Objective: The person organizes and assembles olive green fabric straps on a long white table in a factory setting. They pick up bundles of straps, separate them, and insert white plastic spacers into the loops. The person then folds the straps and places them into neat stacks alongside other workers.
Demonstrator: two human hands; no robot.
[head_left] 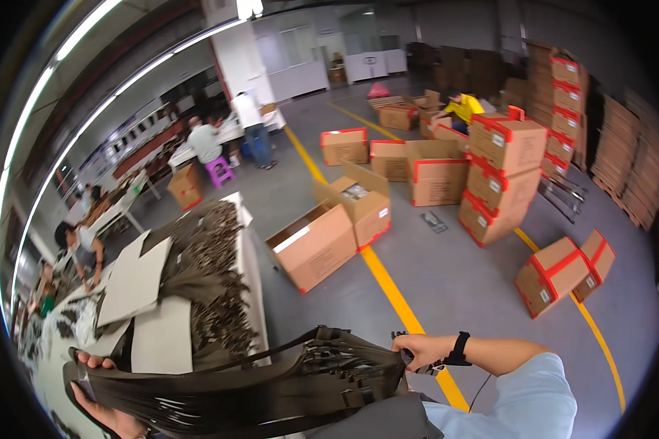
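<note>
A long dark olive fabric piece with straps, webbing rows and buckles [271,388] stretches across in front of me. At its left end my left hand [102,399] is closed around the edge, fingers curled over the top and thumb below. My right hand [422,351], with a black band on the wrist, grips the other end, where the straps bunch together; part of what its fingers hold is hidden. The piece hangs over the near end of a white table [255,293]. On that table lie a heap of similar dark olive pieces [212,256] and pale cardboard sheets [135,282].
Open cartons [318,245] stand on the grey floor right of the table. Farther right are a stack of red-taped cartons [501,175] and two tilted ones [553,274]. Yellow lines [395,293] cross the floor. Several people work at tables on the left; a person in yellow [463,108] crouches among cartons.
</note>
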